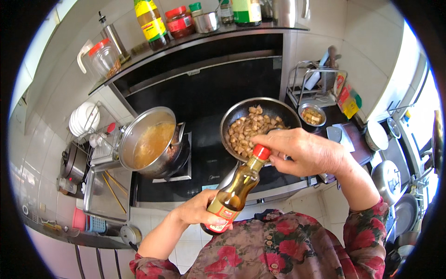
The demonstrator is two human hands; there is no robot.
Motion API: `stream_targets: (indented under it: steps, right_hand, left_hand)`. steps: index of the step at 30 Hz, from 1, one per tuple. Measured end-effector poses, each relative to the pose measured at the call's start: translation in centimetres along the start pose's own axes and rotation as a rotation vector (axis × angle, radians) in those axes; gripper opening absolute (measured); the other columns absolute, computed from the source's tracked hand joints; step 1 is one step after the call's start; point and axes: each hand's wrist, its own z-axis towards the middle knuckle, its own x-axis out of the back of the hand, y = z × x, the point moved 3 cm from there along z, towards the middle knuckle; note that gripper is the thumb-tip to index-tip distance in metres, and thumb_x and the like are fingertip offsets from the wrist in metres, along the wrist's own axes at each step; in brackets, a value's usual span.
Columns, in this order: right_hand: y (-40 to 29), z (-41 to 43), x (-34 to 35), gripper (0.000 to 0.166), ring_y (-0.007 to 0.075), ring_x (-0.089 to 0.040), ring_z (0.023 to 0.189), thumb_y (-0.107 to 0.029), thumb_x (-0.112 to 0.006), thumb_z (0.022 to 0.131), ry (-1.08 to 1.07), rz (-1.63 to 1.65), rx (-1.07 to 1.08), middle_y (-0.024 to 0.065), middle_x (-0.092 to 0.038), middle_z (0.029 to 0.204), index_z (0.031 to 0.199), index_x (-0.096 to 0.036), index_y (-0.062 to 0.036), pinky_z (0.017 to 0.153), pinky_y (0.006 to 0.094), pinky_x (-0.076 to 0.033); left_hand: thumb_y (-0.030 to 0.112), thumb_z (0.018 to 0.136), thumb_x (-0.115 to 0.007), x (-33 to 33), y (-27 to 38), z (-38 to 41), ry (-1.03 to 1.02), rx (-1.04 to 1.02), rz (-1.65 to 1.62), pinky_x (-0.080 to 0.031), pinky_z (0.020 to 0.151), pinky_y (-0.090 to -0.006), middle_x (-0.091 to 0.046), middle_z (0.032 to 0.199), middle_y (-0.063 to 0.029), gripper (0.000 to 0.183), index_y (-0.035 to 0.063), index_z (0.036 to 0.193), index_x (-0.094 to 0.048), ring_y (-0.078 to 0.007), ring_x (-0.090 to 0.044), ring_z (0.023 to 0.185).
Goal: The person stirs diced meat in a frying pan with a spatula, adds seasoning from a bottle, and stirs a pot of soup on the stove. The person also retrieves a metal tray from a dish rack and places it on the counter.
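My left hand (205,211) is wrapped around the lower part of a glass sauce bottle (238,186) with dark liquid and a red cap (261,152). The bottle leans up and to the right. My right hand (303,151) is at the cap, its index finger and thumb beside it; whether they grip it is hard to tell. Behind that hand, a dark frying pan (289,108) holds diced browned meat (249,127). To the left, a steel pot (127,148) of brown broth (153,144) stands on the stove (209,174).
A shelf (223,31) with bottles and jars runs above the stove. On the right are a small metal bowl (324,118) of chopped ingredients and a knife rack (303,83). Chopsticks lie on a metal tray (91,205) at left, below a dish rack with white plates (85,117).
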Motion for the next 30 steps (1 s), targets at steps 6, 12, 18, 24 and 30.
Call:
stream_targets:
  steps: [6,12,18,24,30]
  right_hand:
    - [0.9,1.7,-0.6,0.035,0.0398,-0.063,0.078,0.000,-0.053,0.077,-0.161,-0.150,-0.010,0.0200,-0.062,0.085,0.112,-0.058,0.0029,0.072,0.0442,-0.052]
    - [0.3,2.9,-1.0,0.025,0.0429,-0.062,0.085,-0.006,-0.052,0.082,-0.196,-0.248,0.024,0.0231,-0.062,0.090,0.104,-0.056,0.0038,0.075,0.0472,-0.050]
    - [0.5,3.0,-1.3,0.014,0.0428,-0.062,0.082,-0.012,-0.058,0.087,-0.178,-0.286,0.001,0.0216,-0.064,0.085,0.094,-0.056,0.0001,0.073,0.0470,-0.050]
    - [2.8,3.0,-0.6,0.053,0.0105,-0.052,0.052,-0.002,-0.033,0.081,-0.411,0.396,-0.223,0.0053,-0.059,0.077,0.128,-0.057,0.0008,0.051,0.0253,-0.046]
    - [6.3,-0.6,1.0,0.046,0.0147,-0.060,0.061,-0.013,-0.048,0.099,0.157,0.065,-0.188,0.0089,-0.065,0.084,0.144,-0.043,-0.0066,0.054,0.0286,-0.051]
  left_hand:
    - [0.024,0.072,-0.079,0.9,-0.9,0.9,-0.002,-0.009,-0.093,-0.059,0.077,-0.0356,-0.065,0.100,-0.0112,0.064,-0.0044,0.123,-0.054,-0.0225,-0.070,0.084]
    - [0.028,0.071,-0.079,0.9,-1.2,1.2,0.007,-0.066,-0.160,-0.059,0.077,-0.0353,-0.064,0.103,-0.0097,0.065,-0.0027,0.123,-0.055,-0.0184,-0.066,0.088]
    - [0.023,0.068,-0.081,1.1,-1.9,0.8,0.013,-0.029,-0.127,-0.058,0.080,-0.0337,-0.066,0.100,-0.0092,0.064,-0.0029,0.121,-0.057,-0.0180,-0.067,0.088]
    - [0.022,0.065,-0.087,0.4,-1.4,1.6,-0.034,-0.071,0.067,-0.053,0.084,-0.0290,-0.068,0.103,-0.0068,0.064,-0.0020,0.118,-0.059,-0.0136,-0.065,0.091]
    - [0.017,0.064,-0.085,1.5,-0.3,0.1,0.198,-0.165,0.138,-0.056,0.079,-0.0333,-0.069,0.098,-0.0097,0.061,-0.0010,0.116,-0.059,-0.0193,-0.069,0.086]
